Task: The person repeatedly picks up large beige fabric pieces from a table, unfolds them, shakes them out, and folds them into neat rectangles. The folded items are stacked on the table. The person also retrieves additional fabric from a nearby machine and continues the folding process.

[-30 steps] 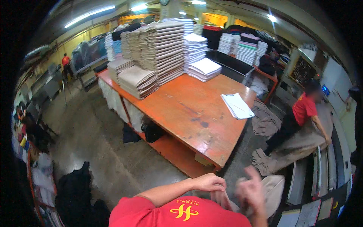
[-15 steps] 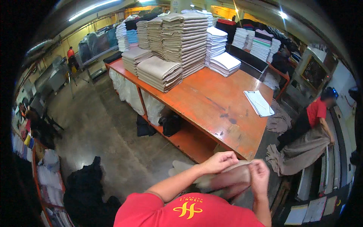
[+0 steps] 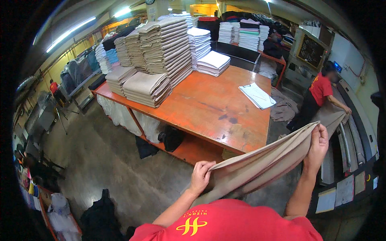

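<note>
A large beige cloth (image 3: 261, 166) hangs in loose folds between my two hands, its upper edge pulled fairly straight. My left hand (image 3: 201, 175) pinches one end of that edge, low in front of the orange table (image 3: 241, 128). Higher up and farther right, my right hand (image 3: 319, 140) grips the other end beside the table's right corner. The lower part of the cloth drops out of sight behind my red shirt.
Folded beige cloths (image 3: 146, 86) are piled on the table, with white ones (image 3: 213, 62) beside them. A clipboard (image 3: 257, 95) with papers lies near its right edge. At right, a co-worker (image 3: 321, 92) handles another beige cloth at a long roller machine (image 3: 354, 140). Dark fabric (image 3: 100, 217) lies lower left.
My hands have moved apart, the right one up and rightward, the left one slightly left, spreading the cloth between them. My view has turned a little right. The co-worker's cloth is lifted higher.
</note>
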Demonstrator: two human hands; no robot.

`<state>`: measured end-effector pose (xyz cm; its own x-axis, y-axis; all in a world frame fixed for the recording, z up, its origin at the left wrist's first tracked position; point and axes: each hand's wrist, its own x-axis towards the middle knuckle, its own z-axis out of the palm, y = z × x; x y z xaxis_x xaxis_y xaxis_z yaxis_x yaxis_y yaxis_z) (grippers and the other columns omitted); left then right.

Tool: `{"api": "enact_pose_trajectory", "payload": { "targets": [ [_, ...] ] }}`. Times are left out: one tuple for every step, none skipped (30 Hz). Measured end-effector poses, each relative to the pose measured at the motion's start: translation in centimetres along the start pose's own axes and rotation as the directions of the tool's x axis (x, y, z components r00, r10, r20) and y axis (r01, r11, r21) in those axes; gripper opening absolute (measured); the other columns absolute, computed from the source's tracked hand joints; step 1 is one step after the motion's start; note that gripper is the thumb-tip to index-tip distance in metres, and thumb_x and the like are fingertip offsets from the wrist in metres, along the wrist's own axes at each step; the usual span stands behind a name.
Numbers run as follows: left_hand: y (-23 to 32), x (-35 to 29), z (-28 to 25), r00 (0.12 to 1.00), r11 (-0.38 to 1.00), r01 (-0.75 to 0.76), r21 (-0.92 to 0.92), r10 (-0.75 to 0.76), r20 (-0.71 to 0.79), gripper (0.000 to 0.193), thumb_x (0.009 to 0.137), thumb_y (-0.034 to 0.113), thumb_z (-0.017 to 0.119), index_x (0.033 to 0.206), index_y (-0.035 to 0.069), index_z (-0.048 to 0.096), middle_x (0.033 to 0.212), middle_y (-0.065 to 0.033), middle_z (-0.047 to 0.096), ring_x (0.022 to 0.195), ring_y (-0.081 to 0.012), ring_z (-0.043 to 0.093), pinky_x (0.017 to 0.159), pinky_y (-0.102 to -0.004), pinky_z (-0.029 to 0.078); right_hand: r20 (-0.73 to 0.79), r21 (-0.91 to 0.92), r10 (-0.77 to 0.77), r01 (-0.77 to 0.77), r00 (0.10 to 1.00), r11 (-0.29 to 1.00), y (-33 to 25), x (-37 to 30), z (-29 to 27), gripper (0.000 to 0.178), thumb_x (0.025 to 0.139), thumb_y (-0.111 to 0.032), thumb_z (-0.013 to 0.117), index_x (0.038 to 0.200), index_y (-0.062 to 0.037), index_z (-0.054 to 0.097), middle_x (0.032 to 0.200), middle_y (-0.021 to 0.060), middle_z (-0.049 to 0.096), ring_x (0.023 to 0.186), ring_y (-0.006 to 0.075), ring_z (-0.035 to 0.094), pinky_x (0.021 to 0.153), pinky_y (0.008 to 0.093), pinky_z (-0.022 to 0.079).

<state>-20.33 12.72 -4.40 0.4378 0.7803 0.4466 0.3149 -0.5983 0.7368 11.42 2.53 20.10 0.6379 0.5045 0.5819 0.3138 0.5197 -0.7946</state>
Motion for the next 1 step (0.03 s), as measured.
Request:
{"api": "enact_pose_trajectory", "payload": {
  "targets": [
    [-1.45, -0.39, -0.16, 0.988, 0.998, 0.049, 0.048, -0.056, 0.143, 0.058, 0.071, -0.003, 0.065, 0.127, 0.013, 0.055, 0.119, -0.0146, 0.051, 0.113, -0.0269, 0.049, 0.099, -0.0359, 0.039, -0.056, -0.02, 0.002, -0.003, 0.998, 1.0, 0.92, 1.28, -0.89, 0.012, 0.095, -0.015, 0.057, 0.102, -0.0045, 0.058, 0.087, -0.0005, 0.063, 0.075, 0.0046, 0.055, 0.07, 0.0194, 0.045]
  ]
}}
